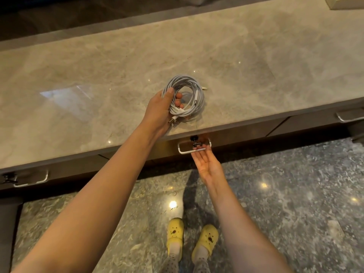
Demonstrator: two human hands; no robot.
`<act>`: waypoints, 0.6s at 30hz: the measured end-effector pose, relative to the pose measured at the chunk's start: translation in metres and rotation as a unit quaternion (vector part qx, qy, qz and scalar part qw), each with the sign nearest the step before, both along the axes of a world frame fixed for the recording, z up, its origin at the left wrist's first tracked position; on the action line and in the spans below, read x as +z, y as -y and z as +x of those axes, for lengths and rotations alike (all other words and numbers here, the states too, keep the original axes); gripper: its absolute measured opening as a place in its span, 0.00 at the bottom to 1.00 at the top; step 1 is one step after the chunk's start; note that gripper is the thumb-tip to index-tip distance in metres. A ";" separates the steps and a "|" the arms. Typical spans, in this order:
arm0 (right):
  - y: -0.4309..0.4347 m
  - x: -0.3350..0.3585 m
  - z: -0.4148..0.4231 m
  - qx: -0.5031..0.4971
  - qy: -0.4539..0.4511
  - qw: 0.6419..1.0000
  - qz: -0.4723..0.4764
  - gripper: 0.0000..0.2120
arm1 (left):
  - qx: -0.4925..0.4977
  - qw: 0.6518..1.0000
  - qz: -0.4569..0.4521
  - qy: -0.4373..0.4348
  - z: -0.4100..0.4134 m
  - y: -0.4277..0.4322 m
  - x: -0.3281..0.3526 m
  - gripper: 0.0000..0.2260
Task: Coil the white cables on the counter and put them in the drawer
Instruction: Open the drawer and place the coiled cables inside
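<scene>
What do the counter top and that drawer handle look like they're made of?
The counter looks like polished stone, perhaps marble: grey-beige veining with glossy light reflections. The drawer handle looks like brushed or satin metal, silvery and bright-edged; it could be coated.

I have one view only, from the head camera: wide-angle, looking steeply forward and down over the tabletop (216,56) front edge, close in, with floor (295,194) and shoes (204,240) filling the bottom of the frame.

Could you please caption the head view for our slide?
Left hand holds coiled white cables above counter; right hand reaches drawer handle.
</scene>
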State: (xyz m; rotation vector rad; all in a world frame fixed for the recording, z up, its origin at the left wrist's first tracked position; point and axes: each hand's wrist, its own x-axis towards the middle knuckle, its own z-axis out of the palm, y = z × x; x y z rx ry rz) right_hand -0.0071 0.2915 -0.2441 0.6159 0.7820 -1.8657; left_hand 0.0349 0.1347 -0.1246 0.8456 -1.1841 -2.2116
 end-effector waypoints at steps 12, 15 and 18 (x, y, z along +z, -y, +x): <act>-0.059 -0.010 0.031 -0.006 0.010 1.000 0.019 0.13 | 0.000 1.000 -0.016 0.012 0.001 -0.003 0.003 0.11; -0.067 0.002 0.029 0.065 -0.046 0.993 0.092 0.07 | 0.003 0.995 -0.078 0.062 -0.002 -0.009 0.006 0.11; -0.082 0.047 0.026 0.309 -0.348 0.848 0.253 0.10 | 0.008 0.989 -0.115 0.094 -0.002 -0.010 0.005 0.11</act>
